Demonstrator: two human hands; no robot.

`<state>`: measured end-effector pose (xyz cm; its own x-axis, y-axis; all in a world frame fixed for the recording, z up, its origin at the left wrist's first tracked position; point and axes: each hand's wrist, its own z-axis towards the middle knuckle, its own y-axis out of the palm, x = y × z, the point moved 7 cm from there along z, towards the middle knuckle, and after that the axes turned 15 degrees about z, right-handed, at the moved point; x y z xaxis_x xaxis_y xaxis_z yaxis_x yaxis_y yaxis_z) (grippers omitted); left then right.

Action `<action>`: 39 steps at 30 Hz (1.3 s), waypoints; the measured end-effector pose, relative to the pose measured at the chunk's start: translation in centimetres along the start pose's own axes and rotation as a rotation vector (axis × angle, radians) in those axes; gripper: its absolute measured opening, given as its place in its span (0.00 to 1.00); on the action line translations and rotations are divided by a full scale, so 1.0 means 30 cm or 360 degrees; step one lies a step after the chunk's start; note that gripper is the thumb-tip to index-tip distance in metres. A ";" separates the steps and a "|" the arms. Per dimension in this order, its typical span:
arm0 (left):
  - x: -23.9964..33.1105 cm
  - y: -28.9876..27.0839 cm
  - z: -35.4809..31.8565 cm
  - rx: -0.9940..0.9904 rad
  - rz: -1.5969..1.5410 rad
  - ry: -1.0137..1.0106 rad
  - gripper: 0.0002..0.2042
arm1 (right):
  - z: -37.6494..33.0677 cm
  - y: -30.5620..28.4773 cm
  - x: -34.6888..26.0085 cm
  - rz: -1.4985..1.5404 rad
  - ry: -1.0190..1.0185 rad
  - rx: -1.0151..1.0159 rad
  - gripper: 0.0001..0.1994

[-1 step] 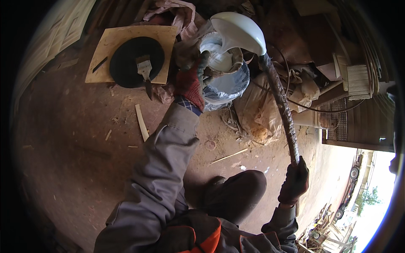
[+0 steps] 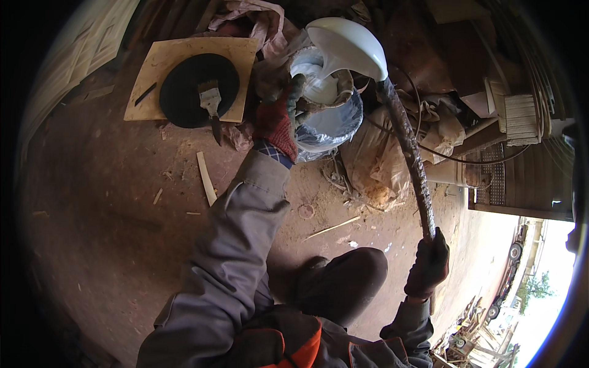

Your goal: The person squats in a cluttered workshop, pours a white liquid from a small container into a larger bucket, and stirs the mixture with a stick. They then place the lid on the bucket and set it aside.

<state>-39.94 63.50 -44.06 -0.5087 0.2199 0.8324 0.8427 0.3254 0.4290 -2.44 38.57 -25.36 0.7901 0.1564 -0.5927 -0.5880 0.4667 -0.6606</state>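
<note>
My right hand (image 2: 427,265), in a dark glove, is wrapped round the long, crusted handle of a ladle (image 2: 410,147). The ladle's big bowl, coated in glossy white, is tipped to the left. White liquid (image 2: 330,60) runs from it into a small crusted pot (image 2: 345,89) below. My left hand (image 2: 277,119), in a red and dark glove, grips the left side of that pot, its thumb up near the rim. The pot is over the back of a plastic-lined bucket (image 2: 334,127); whether it rests there I cannot tell.
Left of the bucket, a paintbrush (image 2: 210,101) lies on a round black lid (image 2: 178,92) on a square board (image 2: 144,73). Plastic bags (image 2: 374,162) and a hose (image 2: 478,162) lie to the right. Wood strips (image 2: 205,178) litter the floor.
</note>
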 end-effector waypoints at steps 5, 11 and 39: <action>-0.006 -0.001 0.023 -0.0035 0.0046 0.0043 0.27 | 0.002 -0.007 -0.017 -0.0050 -0.0011 -0.0007 0.20; -0.003 0.000 0.012 0.0014 -0.0024 0.0037 0.27 | 0.016 -0.008 -0.043 -0.0133 -0.0126 0.0003 0.20; -0.185 -0.121 0.243 0.0066 0.0468 0.0546 0.33 | 0.040 -0.091 -0.031 -0.0049 -0.0088 0.0239 0.19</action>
<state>-41.46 67.80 -52.79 -0.1549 -0.0068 0.9879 0.9313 0.3326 0.1484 -1.34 38.19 -22.45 0.8181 0.1861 -0.5442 -0.5342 0.5964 -0.5991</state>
